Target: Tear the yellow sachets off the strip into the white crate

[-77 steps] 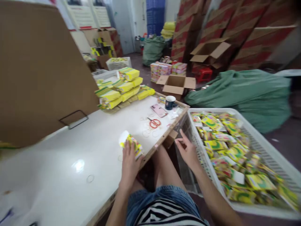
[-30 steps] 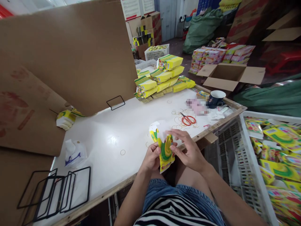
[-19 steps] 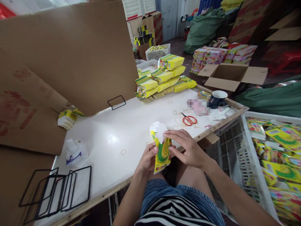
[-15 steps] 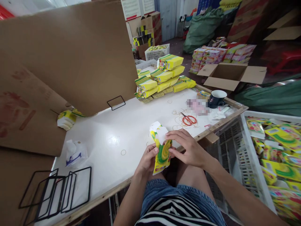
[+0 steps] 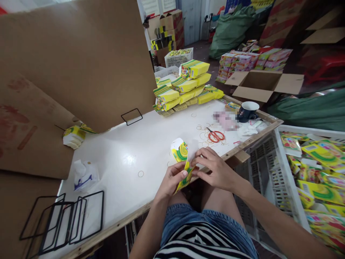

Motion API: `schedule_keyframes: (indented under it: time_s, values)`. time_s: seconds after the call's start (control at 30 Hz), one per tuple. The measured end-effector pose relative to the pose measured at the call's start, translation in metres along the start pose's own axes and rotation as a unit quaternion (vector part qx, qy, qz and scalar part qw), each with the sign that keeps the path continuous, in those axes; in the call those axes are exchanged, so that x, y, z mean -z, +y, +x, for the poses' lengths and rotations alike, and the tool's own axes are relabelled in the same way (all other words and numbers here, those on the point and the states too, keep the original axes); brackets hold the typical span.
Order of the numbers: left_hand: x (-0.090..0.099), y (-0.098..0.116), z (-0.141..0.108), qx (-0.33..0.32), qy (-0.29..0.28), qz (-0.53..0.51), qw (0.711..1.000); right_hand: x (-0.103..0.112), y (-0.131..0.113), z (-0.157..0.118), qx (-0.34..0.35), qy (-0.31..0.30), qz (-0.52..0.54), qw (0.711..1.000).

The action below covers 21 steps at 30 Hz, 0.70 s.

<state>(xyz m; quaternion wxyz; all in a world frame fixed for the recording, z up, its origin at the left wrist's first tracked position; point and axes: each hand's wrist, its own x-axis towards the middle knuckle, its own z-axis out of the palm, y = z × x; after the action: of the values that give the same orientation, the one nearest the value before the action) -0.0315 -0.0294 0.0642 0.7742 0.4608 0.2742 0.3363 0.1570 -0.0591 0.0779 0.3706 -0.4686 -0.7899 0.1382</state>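
Note:
A yellow and green carton point(image 5: 180, 151) with white flaps is held over the front edge of the white table point(image 5: 115, 158). My left hand point(image 5: 174, 180) grips its lower left part, thumb on the near face. Around the right side of the carton, the fingers of my right hand point(image 5: 211, 167) are bent onto a raised white panel. Red-handled scissors point(image 5: 215, 136) and thin rubber bands lie just beyond my right hand. Farther back, flat yellow cartons point(image 5: 188, 86) are stacked in bundles.
Black wire frames point(image 5: 86, 217) and a tissue pack point(image 5: 84, 176) lie at the left, near cardboard sheets point(image 5: 81, 64). A dark mug point(image 5: 246, 112) stands at the right corner. Crates with yellow cartons point(image 5: 323, 172) stand right of the table, an open box point(image 5: 258, 84) behind.
The carton has turned and tilted between my hands, so its near face shows narrower and its far part shows more printing. My right fingers have curled closer around its edge.

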Motion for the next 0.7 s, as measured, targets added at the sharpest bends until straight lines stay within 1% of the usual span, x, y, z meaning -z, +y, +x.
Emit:
schedule_keyframes:
  time_s: [0.07,0.13,0.2,0.23,0.3,0.37,0.4,0.47,0.57,0.63,0.7]
  values:
    - [0.002,-0.002,0.001,-0.002,0.019,0.003,1.000,-0.003,0.002,-0.003,-0.008,0.017,0.001,1.000]
    - [0.003,-0.005,0.002,-0.004,0.044,0.009,0.999,-0.009,0.003,-0.007,-0.034,0.070,0.007,0.997]
    - [0.002,-0.009,0.003,-0.016,0.068,0.014,0.997,-0.018,0.002,-0.012,-0.091,0.142,0.032,0.985]
    - [0.001,-0.011,0.004,-0.026,0.081,0.019,0.996,-0.024,0.000,-0.014,-0.123,0.163,0.058,0.977]
    - [-0.003,-0.016,0.005,-0.054,0.111,0.045,0.991,-0.035,-0.007,-0.017,-0.177,0.165,0.120,0.963]
    - [-0.006,-0.020,0.005,-0.079,0.137,0.097,0.983,-0.043,-0.012,-0.019,-0.202,0.158,0.156,0.954]
    - [-0.007,-0.022,0.006,-0.088,0.144,0.124,0.978,-0.046,-0.013,-0.019,-0.211,0.168,0.160,0.949]
    - [-0.008,-0.025,0.006,-0.092,0.144,0.169,0.971,-0.049,-0.012,-0.020,-0.234,0.195,0.161,0.939]
    - [-0.006,-0.025,0.004,-0.086,0.126,0.195,0.969,-0.049,-0.003,-0.022,-0.267,0.202,0.210,0.919]
    - [-0.003,-0.022,0.002,-0.089,0.097,0.191,0.973,-0.047,0.003,-0.025,-0.262,0.208,0.260,0.906]
    - [-0.001,-0.017,0.000,-0.084,0.050,0.182,0.978,-0.043,0.006,-0.028,-0.235,0.210,0.302,0.900]
